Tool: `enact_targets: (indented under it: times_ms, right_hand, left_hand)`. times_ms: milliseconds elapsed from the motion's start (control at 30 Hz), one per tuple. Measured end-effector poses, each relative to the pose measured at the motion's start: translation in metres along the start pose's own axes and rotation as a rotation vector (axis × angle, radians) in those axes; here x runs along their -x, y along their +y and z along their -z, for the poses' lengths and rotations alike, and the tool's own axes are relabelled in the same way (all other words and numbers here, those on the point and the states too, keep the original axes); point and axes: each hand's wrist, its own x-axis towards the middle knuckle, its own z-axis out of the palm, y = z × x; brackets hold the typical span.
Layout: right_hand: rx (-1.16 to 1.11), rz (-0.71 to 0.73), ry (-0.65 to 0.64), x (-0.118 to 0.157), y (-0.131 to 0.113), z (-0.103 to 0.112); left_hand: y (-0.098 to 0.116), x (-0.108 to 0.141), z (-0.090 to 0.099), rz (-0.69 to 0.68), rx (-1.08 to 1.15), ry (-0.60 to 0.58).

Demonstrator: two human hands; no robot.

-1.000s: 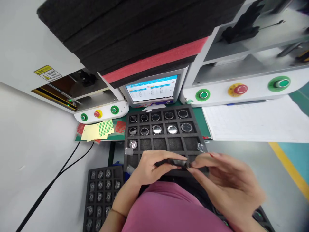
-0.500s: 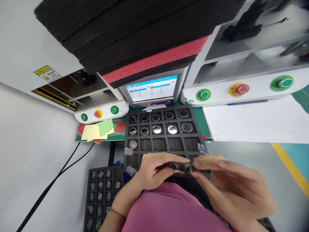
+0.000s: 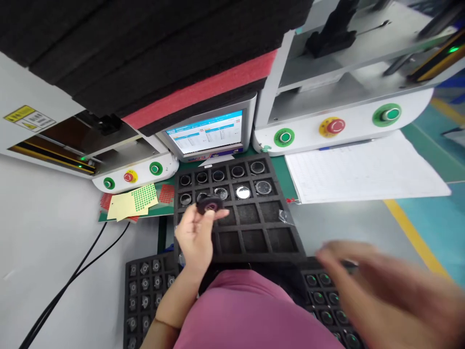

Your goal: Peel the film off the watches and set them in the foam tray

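My left hand (image 3: 198, 235) is closed on a dark round watch case (image 3: 209, 205), pinched between thumb and fingers, with its back facing up. It is above the black foam tray (image 3: 259, 245), in front of the second row of pockets. Round watch cases with dark or shiny faces, such as one bright watch case (image 3: 243, 192), sit in the tray's two far rows. My right hand (image 3: 378, 286) is apart from it at the lower right, smeared by motion. Whether its fingertips hold anything cannot be made out. It is nearest to a second foam tray (image 3: 308, 264) holding watch cases with green marks.
A third foam tray (image 3: 128, 286) with small wrapped parts is at the lower left. Behind stand a monitor (image 3: 207, 135) and machines with green buttons (image 3: 284, 137) and a red button (image 3: 334, 126). Stacked black foam (image 3: 163, 53) overhangs. Sticker sheets (image 3: 127, 206) and papers (image 3: 363, 169) flank the tray.
My hands have parted. My left hand carried the watch case forward and left over the tray; my right hand let go and moved right and down. The view shifted too.
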Motion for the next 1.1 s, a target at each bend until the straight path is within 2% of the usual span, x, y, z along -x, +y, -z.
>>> enact_targets:
  times_ms: [33, 67, 100, 200, 267, 333, 433, 567, 667, 733, 900, 1100]
  right_hand:
    - [0.023, -0.036, 0.083, -0.008, 0.013, 0.003]
    - [0.037, -0.091, 0.153, -0.017, 0.027, 0.004]
    - [0.037, -0.158, 0.167, -0.024, 0.042, 0.003]
    - [0.042, -0.286, 0.144, -0.035, 0.084, -0.009]
    - [0.046, -0.332, 0.134, -0.033, 0.101, -0.018]
    - [0.034, -0.353, 0.136, -0.028, 0.107, -0.024]
    - [-0.032, -0.339, 0.143, -0.027, 0.093, -0.025]
    - [-0.179, -0.284, 0.096, -0.032, 0.044, -0.019]
    - [-0.399, -0.255, -0.025, -0.032, 0.005, -0.021]
    - [-0.529, -0.264, -0.122, -0.029, -0.013, -0.029]
    - [-0.657, -0.328, -0.280, -0.021, -0.026, -0.057]
    - [-0.681, -0.367, -0.305, -0.017, -0.029, -0.074]
  left_hand:
    - [-0.003, -0.004, 0.000, 0.045, 0.092, 0.029]
    - [-0.005, -0.006, -0.001, 0.102, 0.176, 0.012]
    - [-0.007, -0.008, -0.002, 0.176, 0.244, -0.034]
    - [-0.007, -0.008, -0.009, 0.420, 0.329, -0.197]
    - [-0.007, -0.005, -0.013, 0.500, 0.312, -0.235]
    - [-0.008, -0.003, -0.016, 0.538, 0.289, -0.234]
    - [-0.009, -0.001, -0.016, 0.578, 0.281, -0.260]
    - [-0.011, 0.003, -0.016, 0.574, 0.308, -0.309]
    - [-0.012, 0.008, -0.016, 0.549, 0.296, -0.366]
    - [-0.013, 0.011, -0.016, 0.543, 0.255, -0.395]
    - [-0.013, 0.017, -0.014, 0.507, 0.295, -0.368]
    - [-0.018, 0.028, -0.012, 0.330, 0.234, -0.343]
